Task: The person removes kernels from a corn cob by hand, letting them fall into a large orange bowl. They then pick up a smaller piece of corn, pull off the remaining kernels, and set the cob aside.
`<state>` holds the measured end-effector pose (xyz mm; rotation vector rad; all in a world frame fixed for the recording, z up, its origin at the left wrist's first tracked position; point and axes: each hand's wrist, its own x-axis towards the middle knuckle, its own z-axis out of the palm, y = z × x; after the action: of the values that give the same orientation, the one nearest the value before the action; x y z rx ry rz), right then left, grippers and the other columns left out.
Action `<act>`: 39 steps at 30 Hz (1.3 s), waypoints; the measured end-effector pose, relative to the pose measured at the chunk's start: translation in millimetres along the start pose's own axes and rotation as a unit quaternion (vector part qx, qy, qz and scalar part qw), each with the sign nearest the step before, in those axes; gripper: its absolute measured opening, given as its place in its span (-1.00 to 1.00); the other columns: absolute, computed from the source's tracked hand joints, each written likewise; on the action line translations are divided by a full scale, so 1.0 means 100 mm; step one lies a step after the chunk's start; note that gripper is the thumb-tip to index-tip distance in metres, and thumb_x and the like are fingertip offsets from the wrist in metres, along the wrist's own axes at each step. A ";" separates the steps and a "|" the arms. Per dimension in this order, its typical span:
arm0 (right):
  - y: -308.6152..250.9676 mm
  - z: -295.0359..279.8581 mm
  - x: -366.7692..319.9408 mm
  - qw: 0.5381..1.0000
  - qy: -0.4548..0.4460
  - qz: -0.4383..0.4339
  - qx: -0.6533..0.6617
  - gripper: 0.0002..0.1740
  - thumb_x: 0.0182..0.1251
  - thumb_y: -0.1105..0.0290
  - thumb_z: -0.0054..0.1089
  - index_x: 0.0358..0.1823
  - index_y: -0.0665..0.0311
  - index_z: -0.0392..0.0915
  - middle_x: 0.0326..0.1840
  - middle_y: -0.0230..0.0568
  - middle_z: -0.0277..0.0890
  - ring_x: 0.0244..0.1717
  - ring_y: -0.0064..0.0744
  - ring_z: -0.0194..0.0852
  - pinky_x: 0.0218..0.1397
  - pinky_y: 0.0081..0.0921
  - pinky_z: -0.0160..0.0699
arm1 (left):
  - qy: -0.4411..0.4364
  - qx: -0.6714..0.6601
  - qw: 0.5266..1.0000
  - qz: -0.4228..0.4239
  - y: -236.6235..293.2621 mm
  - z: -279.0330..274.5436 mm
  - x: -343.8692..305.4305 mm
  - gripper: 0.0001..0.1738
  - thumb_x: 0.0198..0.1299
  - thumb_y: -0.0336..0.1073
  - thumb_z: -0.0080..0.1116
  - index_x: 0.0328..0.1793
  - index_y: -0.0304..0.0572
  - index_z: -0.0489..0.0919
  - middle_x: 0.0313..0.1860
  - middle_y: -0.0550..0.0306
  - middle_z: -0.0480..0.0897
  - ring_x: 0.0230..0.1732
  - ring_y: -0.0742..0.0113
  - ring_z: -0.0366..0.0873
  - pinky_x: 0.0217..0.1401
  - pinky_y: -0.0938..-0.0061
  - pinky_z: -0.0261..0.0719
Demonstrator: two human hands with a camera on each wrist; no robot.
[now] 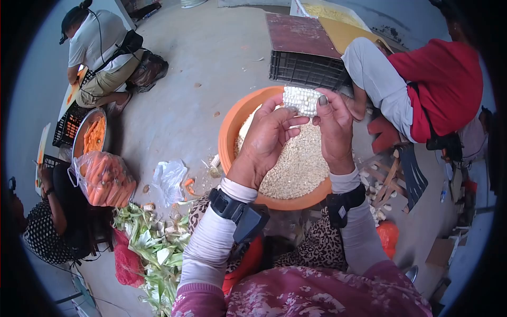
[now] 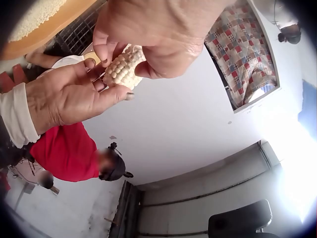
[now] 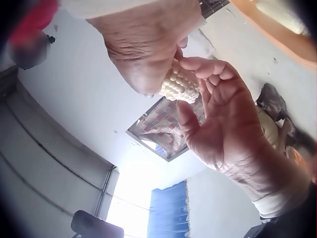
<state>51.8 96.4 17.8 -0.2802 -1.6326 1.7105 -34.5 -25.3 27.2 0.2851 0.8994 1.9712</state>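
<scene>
A short piece of white corn cob (image 1: 302,100), with rows of kernels on it, is held up between both hands. My left hand (image 1: 266,134) grips its left end, thumb along the lower side. The right hand (image 1: 336,127) pinches the other end with its thumb pressed on the kernels. In the left wrist view the corn cob (image 2: 123,68) sits between the thumbs and fingertips of both hands. Below the hands stands an orange basin (image 1: 228,132) full of loose pale corn kernels (image 1: 296,164).
Corn husks (image 1: 158,253) lie piled at the lower left, near a bag of carrots (image 1: 103,179) and a clear plastic bag (image 1: 169,182). A black crate (image 1: 306,68) stands beyond the basin. A person in red (image 1: 443,84) sits at right; two others work at left.
</scene>
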 end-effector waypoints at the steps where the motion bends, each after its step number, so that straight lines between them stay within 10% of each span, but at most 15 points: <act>1: 0.01 -0.03 0.00 1.000 -0.012 0.018 -0.003 -0.61 0.37 0.24 0.11 0.04 0.42 0.39 -0.16 -0.29 0.51 -0.20 -0.68 0.40 -0.19 -0.72 0.38 | -0.004 0.002 1.000 -0.002 -0.01 0.00 0.01 -0.64 0.26 -0.41 -0.07 0.20 -0.23 0.36 -0.12 0.14 0.58 -0.13 0.31 0.61 -0.21 0.56 0.54; 15: -0.14 -0.08 -0.13 0.962 -0.220 0.164 0.002 -0.60 0.36 0.16 0.09 -0.02 0.39 0.44 -0.20 -0.33 0.51 -0.23 -0.67 0.42 -0.25 -0.71 0.37 | 0.015 -0.035 0.997 0.065 -0.10 0.02 0.06 -0.76 0.27 -0.19 0.12 -0.07 -0.15 0.46 -0.26 0.22 0.58 -0.28 0.46 0.53 -0.28 0.54 0.54; 24: -0.11 0.03 -0.17 0.965 -0.176 0.188 -0.046 -0.56 0.31 0.02 0.13 -0.35 0.33 0.45 -0.56 -0.49 0.29 -0.54 -0.74 0.19 -0.53 -0.70 0.17 | 0.057 0.051 0.992 0.100 -0.14 0.05 0.03 -0.74 0.26 -0.28 0.14 -0.01 -0.23 0.46 -0.21 0.20 0.58 -0.20 0.48 0.53 -0.13 0.56 0.55; 39: -0.11 -0.03 -0.25 0.953 -0.193 0.230 -0.032 -0.67 0.37 0.18 0.05 -0.36 0.35 0.48 -0.58 -0.42 0.36 -0.54 -0.72 0.29 -0.52 -0.72 0.28 | 0.078 0.025 0.994 0.070 -0.14 0.07 -0.03 -0.70 0.22 -0.29 0.19 0.02 -0.27 0.50 -0.27 0.19 0.58 -0.31 0.48 0.54 -0.32 0.61 0.54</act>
<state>74.8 82.1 19.5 -0.4019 -2.0264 2.1677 -20.0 -20.2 22.5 0.2295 1.0548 2.1266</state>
